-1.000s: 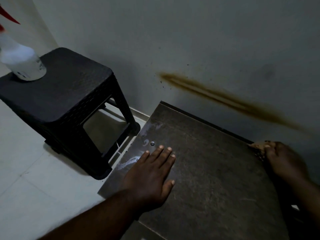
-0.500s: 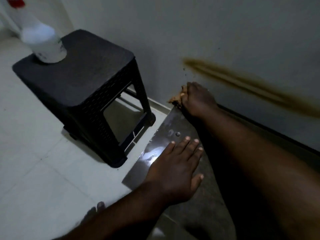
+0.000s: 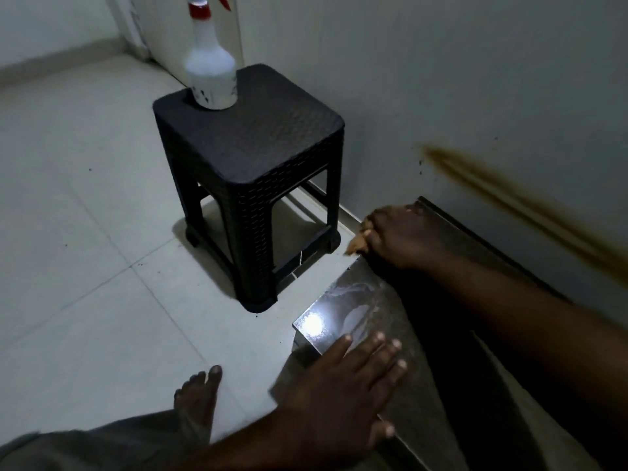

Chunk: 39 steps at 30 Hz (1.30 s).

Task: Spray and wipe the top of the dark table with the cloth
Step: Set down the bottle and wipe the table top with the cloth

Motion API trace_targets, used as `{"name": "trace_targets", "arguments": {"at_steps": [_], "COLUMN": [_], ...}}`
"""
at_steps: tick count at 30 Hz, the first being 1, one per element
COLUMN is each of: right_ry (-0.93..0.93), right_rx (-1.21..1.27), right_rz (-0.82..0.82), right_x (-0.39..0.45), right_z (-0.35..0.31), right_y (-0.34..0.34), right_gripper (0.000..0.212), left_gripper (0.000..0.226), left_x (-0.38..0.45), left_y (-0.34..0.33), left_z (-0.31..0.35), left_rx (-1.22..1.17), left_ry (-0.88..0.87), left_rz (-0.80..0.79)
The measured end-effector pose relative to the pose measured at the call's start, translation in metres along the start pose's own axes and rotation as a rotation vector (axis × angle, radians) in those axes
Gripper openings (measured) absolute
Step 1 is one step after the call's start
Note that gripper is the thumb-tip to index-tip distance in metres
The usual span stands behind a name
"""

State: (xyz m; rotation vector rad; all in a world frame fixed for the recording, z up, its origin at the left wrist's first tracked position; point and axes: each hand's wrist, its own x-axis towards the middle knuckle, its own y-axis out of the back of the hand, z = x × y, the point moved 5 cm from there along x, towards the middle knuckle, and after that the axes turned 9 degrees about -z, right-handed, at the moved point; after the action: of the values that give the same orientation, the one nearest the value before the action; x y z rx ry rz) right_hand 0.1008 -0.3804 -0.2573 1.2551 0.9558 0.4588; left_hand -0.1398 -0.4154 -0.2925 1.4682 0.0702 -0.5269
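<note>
The dark table (image 3: 421,385) runs along the wall at the lower right, its near left corner wet and shining. My right hand (image 3: 402,234) presses a tan cloth (image 3: 356,244) on the table's far left corner; only a bit of cloth shows past the fingers. My left hand (image 3: 343,389) lies flat, fingers spread, on the table's near left edge. The white spray bottle (image 3: 212,76) with a red collar stands on a black stool, well away from both hands.
The black plastic stool (image 3: 251,158) stands on the pale tiled floor just left of the table. A brown smear (image 3: 516,198) streaks the wall above the table. A bare foot (image 3: 197,399) rests on the floor beside the table's near corner.
My right hand swept the cloth from the table's far right edge to its far left corner. The left hand stayed flat near the left edge. The view shifted, showing the stool and floor more fully.
</note>
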Motion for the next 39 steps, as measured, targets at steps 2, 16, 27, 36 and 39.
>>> {"name": "trace_targets", "arguments": {"at_steps": [2,16,27,36,39], "right_ry": [0.174,0.176,-0.017,0.382,0.332], "right_rx": [-0.03,0.036,0.035,0.085,0.066], "right_rz": [-0.046,-0.089,0.092,0.067,0.049], "right_x": [-0.022,0.016,0.031,-0.06,-0.038], "right_z": [-0.057,-0.015,0.042,-0.125,-0.094], "right_y": [-0.002,-0.013,0.001,-0.025,-0.022], "right_gripper": [0.032,0.042,0.042,0.041,0.042], "left_gripper": [0.07,0.062,0.063,0.024,0.044], "left_x": [-0.005,0.005,0.003,0.009,0.006], "left_y": [0.002,-0.008,-0.005,-0.018,-0.01], "left_z": [0.0,-0.002,-0.001,0.003,-0.001], "left_rx": [0.026,0.044,0.074,0.049,0.074], "left_ry": [0.024,0.039,0.063,0.009,0.03], "left_rz": [-0.068,0.057,0.086,-0.025,0.099]}}
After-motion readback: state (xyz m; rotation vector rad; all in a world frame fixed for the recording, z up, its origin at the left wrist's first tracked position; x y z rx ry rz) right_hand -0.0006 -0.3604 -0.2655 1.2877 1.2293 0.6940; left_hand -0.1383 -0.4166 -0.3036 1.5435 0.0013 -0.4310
